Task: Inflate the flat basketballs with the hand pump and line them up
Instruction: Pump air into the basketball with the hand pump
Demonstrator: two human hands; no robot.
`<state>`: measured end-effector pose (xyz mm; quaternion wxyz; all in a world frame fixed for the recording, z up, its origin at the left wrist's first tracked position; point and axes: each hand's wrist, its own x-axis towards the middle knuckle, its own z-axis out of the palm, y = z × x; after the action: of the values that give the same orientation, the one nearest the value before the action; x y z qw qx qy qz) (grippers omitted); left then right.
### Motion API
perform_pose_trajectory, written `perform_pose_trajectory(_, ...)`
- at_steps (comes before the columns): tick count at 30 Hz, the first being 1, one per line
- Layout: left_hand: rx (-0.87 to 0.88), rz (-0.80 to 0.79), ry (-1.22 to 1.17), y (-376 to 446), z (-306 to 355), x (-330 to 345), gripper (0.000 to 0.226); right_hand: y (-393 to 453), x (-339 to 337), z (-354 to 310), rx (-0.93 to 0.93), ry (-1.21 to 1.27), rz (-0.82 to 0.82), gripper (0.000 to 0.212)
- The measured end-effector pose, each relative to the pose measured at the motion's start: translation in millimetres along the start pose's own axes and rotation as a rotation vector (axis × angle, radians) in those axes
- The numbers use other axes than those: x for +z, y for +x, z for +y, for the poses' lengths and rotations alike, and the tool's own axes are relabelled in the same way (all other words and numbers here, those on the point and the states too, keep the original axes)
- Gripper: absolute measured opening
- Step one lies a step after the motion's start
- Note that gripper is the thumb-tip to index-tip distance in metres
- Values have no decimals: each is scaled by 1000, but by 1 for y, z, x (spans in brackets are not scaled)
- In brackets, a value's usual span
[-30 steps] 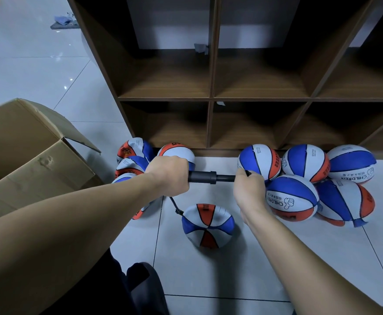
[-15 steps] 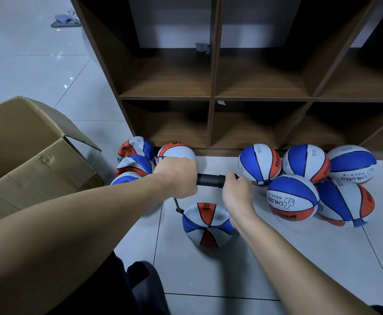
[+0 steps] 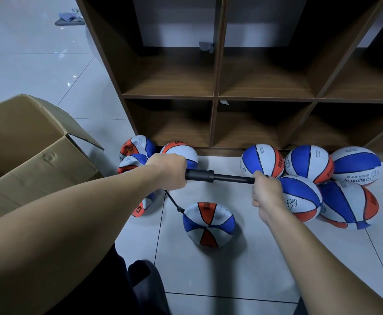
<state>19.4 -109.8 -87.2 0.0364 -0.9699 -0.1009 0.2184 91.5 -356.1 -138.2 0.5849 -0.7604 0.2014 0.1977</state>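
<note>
Before us stands the shelf [image 3: 215, 96], its cubbies dark, and at our left the box [image 3: 33, 155] with flaps up; along the shelf's foot lie the round balls [image 3: 308, 164] at right, five of them touching in a cluster, and the flat balls [image 3: 136, 153] piled at left, partly behind our left arm; between the two groups, nearer us on the tiles, sits the ball [image 3: 208, 223] we are filling, seemingly not yet round, though the wide lens may mislead us. The pump [image 3: 217, 176] lies crosswise above that ball, its long axis running left to right, rod drawn partly out; the hose [image 3: 172, 203] drops from under our left fist to the ball's upper left, so the ball lies below and between both hands, a little nearer the left. Our left hand [image 3: 167, 171] wraps the barrel in a full fist; our right hand [image 3: 265, 192] curls tight round the handle end, which the fingers hide.
</note>
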Motion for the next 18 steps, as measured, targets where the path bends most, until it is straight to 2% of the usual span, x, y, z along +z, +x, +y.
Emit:
perform_pose_trajectory(3,0,-17,-11,1,0,1,12,5,-7,1,20,37,31,26)
perform_pose_trajectory(7,5,11,-12,0,10,-2,9,-6,4,-2,-54,28,139,29)
perform_pose_trajectory(18,28,33,-8,-5,19,-3,5,-24,32,7,-122,22,119,31)
